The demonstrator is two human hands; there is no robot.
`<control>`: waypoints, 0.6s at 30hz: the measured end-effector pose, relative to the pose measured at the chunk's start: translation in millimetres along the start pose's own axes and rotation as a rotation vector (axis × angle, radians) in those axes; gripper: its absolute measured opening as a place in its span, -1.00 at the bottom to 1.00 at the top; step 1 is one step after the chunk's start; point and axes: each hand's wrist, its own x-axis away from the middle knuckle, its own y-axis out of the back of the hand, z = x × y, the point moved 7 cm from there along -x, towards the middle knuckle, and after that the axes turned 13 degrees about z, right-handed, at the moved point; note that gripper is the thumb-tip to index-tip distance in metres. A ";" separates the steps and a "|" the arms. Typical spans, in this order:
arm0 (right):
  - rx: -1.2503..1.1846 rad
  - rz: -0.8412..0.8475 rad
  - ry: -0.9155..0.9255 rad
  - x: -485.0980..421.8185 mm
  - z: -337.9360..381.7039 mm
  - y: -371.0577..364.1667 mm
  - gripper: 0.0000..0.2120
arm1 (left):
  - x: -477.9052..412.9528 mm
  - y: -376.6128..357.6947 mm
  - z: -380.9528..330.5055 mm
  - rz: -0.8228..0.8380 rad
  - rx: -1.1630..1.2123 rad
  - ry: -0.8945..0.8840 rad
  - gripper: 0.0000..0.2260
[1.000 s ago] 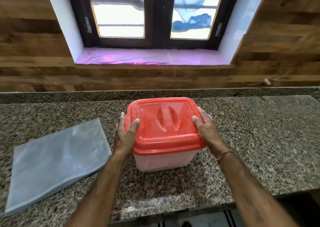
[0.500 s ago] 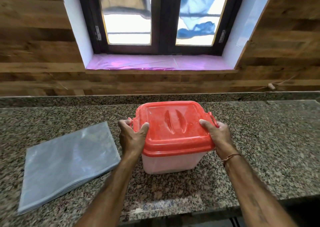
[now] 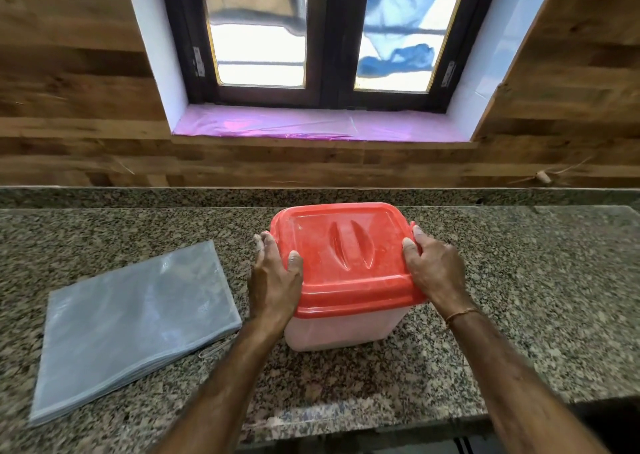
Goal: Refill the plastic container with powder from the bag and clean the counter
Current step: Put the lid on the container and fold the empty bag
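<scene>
A translucent plastic container [image 3: 337, 329] stands upright on the speckled granite counter [image 3: 519, 298], closed by a red lid [image 3: 346, 256] with a moulded handle on top. My left hand [image 3: 273, 280] grips the lid's left edge, thumb on top and fingers curled around the side clip. On the opposite edge my right hand [image 3: 434, 273] holds the lid the same way. Whitish dust shows on the fingertips and the lid. A flat, folded greyish plastic bag [image 3: 135, 322] lies on the counter to the left of the container.
A low granite upstand runs along the back of the counter, under a wood-panelled wall [image 3: 69, 107]. Above sits a dark-framed window with a purple-lined sill [image 3: 311, 124]. The counter's front edge [image 3: 346, 436] is close to me.
My fingers have shifted from resting on the lid's sides to curling around the side clips. The view has moved slightly, so the container appears a little further right.
</scene>
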 end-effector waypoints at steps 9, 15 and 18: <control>-0.724 0.335 -0.123 -6.4 -24.3 -27.4 -0.53 | -2.2 -4.1 20.1 0.041 0.415 0.066 -0.28; -0.741 0.280 -0.127 -29.5 -31.8 -34.9 -0.51 | -16.7 4.4 24.0 -0.053 0.436 0.139 -0.43; -0.742 0.248 -0.111 -61.4 -23.5 -33.0 -0.52 | -44.7 11.3 16.2 -0.056 0.410 0.149 -0.55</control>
